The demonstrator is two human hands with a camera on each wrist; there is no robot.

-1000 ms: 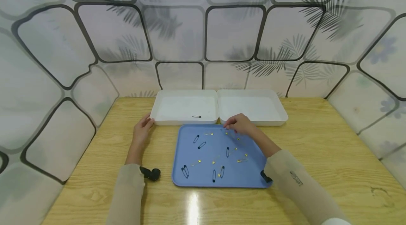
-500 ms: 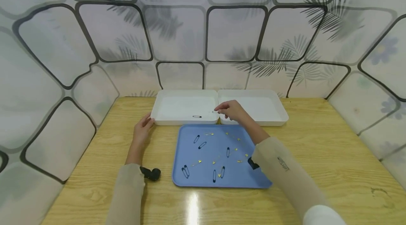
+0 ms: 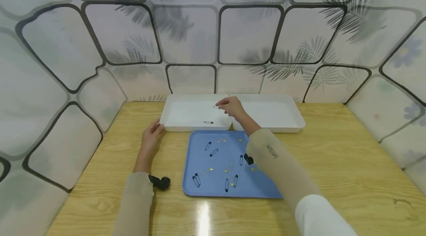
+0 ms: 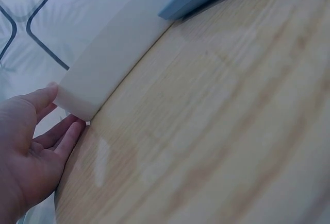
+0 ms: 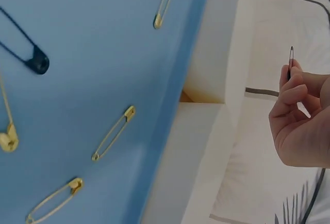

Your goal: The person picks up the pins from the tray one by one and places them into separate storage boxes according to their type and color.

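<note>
My right hand [image 3: 233, 108] pinches a black safety pin [image 5: 292, 56] between thumb and fingertips, above the right part of the left white tray [image 3: 179, 112]. The pin stands out past the fingertips in the right wrist view. Another black safety pin [image 3: 208, 122] lies near that tray's front wall. At the tray's front left corner, my left hand [image 3: 151, 136] holds the wall, thumb high and fingers low in the left wrist view. In front is a blue tray [image 3: 191, 162] with scattered black and gold safety pins, some hidden under my right sleeve.
A second white tray [image 3: 273, 114] stands right beside the first, with a narrow gap between their front corners. The blue tray's far edge lies close to both. Behind them rises a patterned wall [image 3: 189, 78]. All trays rest on a wooden table [image 3: 342, 162].
My right hand has lifted a black safety pin from the blue tray's far edge and carried it left and away, over the left white tray. My left hand stays at the corner.
</note>
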